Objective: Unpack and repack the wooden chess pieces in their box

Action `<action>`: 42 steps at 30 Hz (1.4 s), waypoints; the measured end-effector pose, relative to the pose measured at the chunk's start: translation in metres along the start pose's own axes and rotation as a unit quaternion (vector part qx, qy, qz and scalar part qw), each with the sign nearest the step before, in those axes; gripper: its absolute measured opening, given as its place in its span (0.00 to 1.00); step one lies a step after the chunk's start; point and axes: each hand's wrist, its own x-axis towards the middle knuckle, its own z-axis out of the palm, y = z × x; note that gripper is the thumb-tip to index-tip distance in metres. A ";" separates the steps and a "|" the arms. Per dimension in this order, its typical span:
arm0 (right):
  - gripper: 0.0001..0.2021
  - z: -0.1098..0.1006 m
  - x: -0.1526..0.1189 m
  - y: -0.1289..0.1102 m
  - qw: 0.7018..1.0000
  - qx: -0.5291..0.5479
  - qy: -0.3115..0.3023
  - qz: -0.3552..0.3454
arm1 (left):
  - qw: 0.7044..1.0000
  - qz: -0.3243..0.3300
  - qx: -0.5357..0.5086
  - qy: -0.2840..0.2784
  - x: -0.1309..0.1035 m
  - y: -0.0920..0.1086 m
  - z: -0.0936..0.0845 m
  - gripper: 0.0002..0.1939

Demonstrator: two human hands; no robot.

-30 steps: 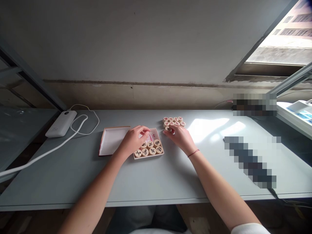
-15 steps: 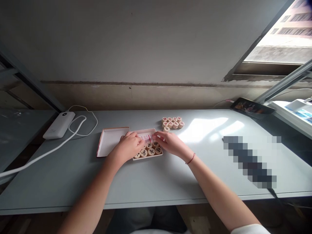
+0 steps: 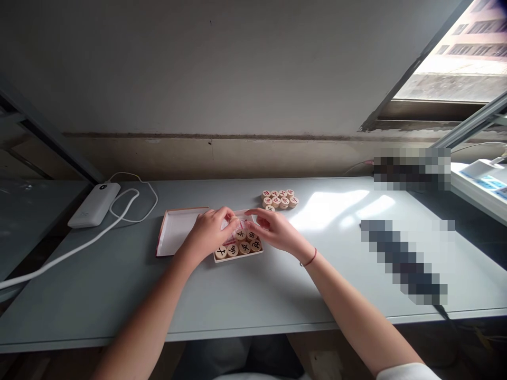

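A shallow white-walled box (image 3: 238,257) holds several round wooden xiangqi pieces (image 3: 244,247) with black characters. Red lines on a pale, clear-looking sheet (image 3: 240,224) show between the hands and beside the pieces. My left hand (image 3: 214,228) is over the box's left side, thumb and fingers drawn together in a pinch; what lies between them is hidden. Across from it, my right hand (image 3: 273,228) curls its thumb and index finger at the box's right side, near the sheet. Whether its fingertips grip the sheet or a piece is unclear.
Left of the box lies its open lid (image 3: 174,229). Stacked xiangqi pieces (image 3: 276,201), mostly red-marked, stand behind it to the right. A white power bank (image 3: 95,205) with a white cable (image 3: 85,244) is at the left. A blurred dark object (image 3: 404,261) lies at the right.
My left hand has risen slightly from the pieces, its fingers bunching together. More of the red-lined sheet shows where a piece was. My right hand's thumb and index have parted a little.
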 end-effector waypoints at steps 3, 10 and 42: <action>0.19 -0.002 0.000 -0.004 0.996 0.089 -0.010 -0.015 | 0.996 0.002 -0.082 0.024 0.000 0.005 0.003 0.15; 0.15 -0.028 0.002 0.008 0.990 0.102 0.088 0.043 | 0.969 -0.023 -0.235 0.072 0.000 0.010 0.012 0.13; 0.06 -0.049 -0.003 0.038 0.968 -0.209 0.077 0.119 | 0.984 0.152 0.063 0.061 0.024 0.011 0.054 0.13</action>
